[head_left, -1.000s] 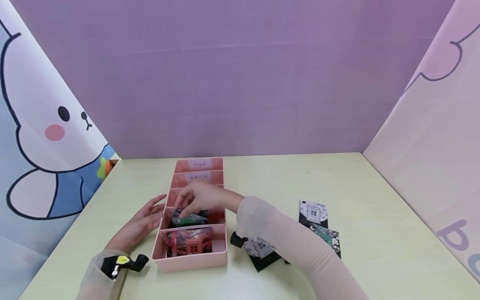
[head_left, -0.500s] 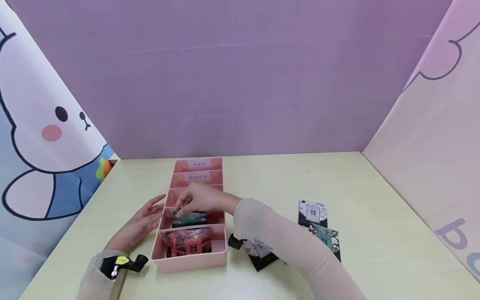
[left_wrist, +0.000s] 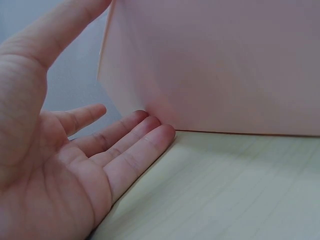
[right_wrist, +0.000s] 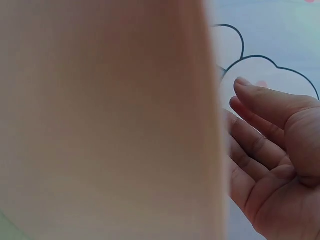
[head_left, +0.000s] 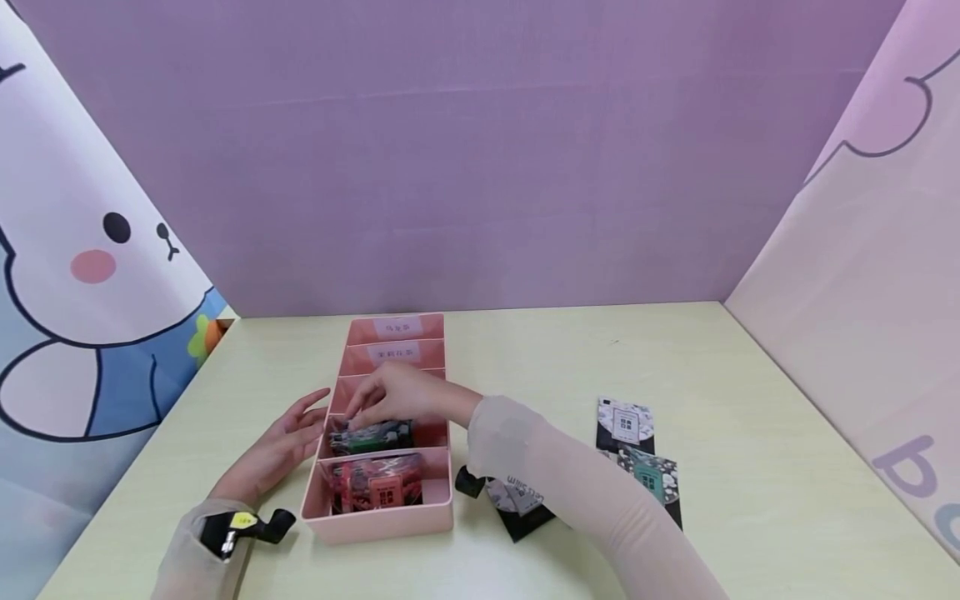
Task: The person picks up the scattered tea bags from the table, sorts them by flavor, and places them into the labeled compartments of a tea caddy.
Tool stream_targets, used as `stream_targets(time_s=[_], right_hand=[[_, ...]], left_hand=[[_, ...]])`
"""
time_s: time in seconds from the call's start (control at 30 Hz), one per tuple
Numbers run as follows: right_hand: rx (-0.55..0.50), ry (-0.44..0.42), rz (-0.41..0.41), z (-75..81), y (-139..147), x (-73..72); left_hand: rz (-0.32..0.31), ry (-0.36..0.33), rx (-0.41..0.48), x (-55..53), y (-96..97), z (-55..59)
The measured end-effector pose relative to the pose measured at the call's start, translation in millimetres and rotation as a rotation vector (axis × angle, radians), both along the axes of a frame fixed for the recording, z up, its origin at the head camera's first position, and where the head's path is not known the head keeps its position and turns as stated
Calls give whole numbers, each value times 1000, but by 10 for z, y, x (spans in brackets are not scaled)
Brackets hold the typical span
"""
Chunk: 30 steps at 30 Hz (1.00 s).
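Observation:
A long pink divided box (head_left: pixel 382 527) stands left of centre on the table. My right hand (head_left: pixel 393 393) reaches over its second compartment from the front, fingertips at the top left corner of the green and black tea sachets (head_left: pixel 384 437) there. In the right wrist view the thumb (right_wrist: pixel 260 100) and bent fingers show a gap with nothing visible in it; the box wall hides the sachets. My left hand (head_left: pixel 279 450) lies beside the box, its straight fingers (left_wrist: pixel 145 145) at the left wall. Red tea sachets (head_left: pixel 378 482) fill the front compartment.
Right of the box lie loose tea sachets: a white and black one (head_left: pixel 626 425), a green one (head_left: pixel 651 475) overlapping it, and others (head_left: pixel 525 510) partly under my right sleeve (head_left: pixel 570 475). Paper labels (head_left: pixel 397 352) mark the rear compartments. A purple wall (head_left: pixel 480 167) closes the back.
My right fingers have shifted slightly within the second compartment. The green sachets there first stood straighter and now spread further left. My left hand and the box stay in place.

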State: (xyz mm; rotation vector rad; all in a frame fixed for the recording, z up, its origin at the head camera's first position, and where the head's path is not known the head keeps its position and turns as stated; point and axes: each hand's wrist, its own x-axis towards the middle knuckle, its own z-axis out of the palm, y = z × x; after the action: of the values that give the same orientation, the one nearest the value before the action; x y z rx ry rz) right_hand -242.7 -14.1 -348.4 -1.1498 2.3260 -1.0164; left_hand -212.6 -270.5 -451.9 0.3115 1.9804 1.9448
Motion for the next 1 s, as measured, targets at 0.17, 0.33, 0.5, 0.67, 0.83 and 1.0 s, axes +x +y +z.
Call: stream_targets(time_s=[0.17, 0.33, 0.5, 0.67, 0.83, 1.0], right_hand=[[-36, -63, -5, -17, 49, -27], [-59, -126, -25, -21, 112, -25], [-111, -169, -23, -2, 196, -11], [-126, -179, -37, 26, 297, -3], [-141, -191, -54, 18, 404, -16], [-152, -169, -59, -36, 519, -36]], left_hand=[[-3, -2, 10, 12, 8, 15], [-6, 0, 18, 12, 13, 20], [-9, 4, 25, 8, 7, 14], [-9, 2, 41, 5, 2, 1], [-11, 8, 39, 1, -4, -1], [-16, 5, 56, -19, -1, -16]])
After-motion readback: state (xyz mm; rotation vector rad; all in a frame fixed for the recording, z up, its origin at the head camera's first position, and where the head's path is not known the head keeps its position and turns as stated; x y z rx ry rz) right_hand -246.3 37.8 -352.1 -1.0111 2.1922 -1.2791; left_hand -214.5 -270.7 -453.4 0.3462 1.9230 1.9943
